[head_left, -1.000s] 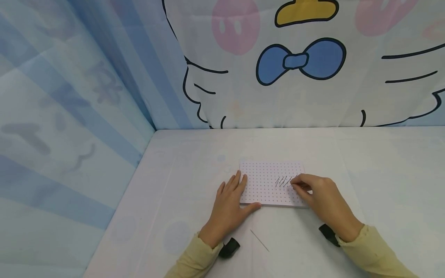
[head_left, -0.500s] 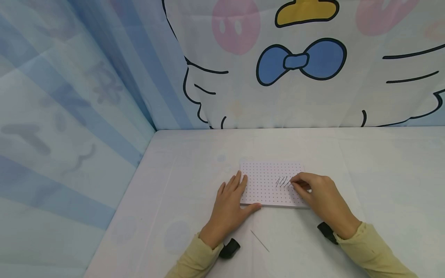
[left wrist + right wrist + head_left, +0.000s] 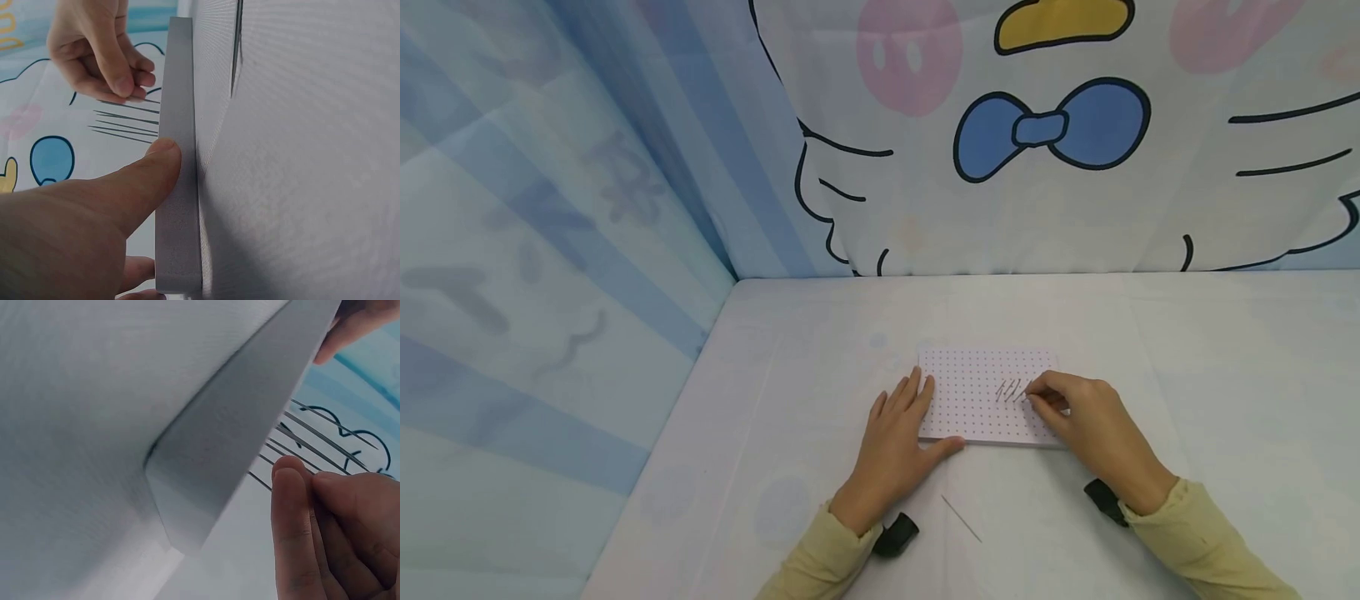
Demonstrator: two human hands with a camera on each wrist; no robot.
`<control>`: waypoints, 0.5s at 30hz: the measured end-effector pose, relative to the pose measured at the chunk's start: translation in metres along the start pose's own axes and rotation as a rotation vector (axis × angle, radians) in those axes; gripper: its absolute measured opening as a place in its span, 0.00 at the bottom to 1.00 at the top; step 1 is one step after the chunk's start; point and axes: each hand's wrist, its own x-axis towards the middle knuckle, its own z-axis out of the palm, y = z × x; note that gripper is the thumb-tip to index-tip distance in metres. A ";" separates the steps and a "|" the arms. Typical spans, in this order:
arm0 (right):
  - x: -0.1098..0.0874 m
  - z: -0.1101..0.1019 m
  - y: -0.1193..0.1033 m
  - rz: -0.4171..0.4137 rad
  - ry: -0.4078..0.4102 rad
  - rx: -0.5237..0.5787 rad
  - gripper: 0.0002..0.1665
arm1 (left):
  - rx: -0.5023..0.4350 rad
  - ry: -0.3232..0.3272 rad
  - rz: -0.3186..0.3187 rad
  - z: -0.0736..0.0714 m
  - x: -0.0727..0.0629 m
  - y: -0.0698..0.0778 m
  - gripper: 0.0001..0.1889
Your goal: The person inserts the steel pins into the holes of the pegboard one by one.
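A white board (image 3: pixel 970 421) dotted with rows of small holes lies flat on the table. Several thin dark needles (image 3: pixel 1009 390) stand in its right half, slanting in the head view; the left wrist view shows the needles (image 3: pixel 127 117) jutting from the board's face. My left hand (image 3: pixel 891 450) rests on the board's left end, fingers spread, its thumb against the front edge. With thumb and fingertips, my right hand (image 3: pixel 1093 425) pinches a thin needle at the right of the row; the fingers hide most of it. The right wrist view shows this hand (image 3: pixel 331 531) close beside the other needles.
One loose needle (image 3: pixel 961 518) lies on the white tablecloth (image 3: pixel 820 350) in front of the board, between the forearms. Black wrist cameras (image 3: pixel 895 536) sit at both wrists. A printed curtain (image 3: pixel 917 217) hangs behind the table, another at the left.
The right hand shifts very slightly, its fingertips staying at the same spot over the board. The left hand, the board and the loose needle keep their places.
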 end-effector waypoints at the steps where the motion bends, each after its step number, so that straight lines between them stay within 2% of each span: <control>1: 0.000 0.000 0.000 0.001 -0.001 -0.002 0.06 | 0.002 0.001 0.001 0.000 0.000 0.000 0.48; 10: -0.001 -0.001 0.000 0.044 -0.031 -0.048 0.03 | 0.016 -0.003 -0.001 0.001 0.002 0.001 0.49; 15: -0.003 -0.003 -0.003 0.076 -0.079 -0.063 0.03 | 0.017 0.000 0.002 0.000 0.000 0.001 0.48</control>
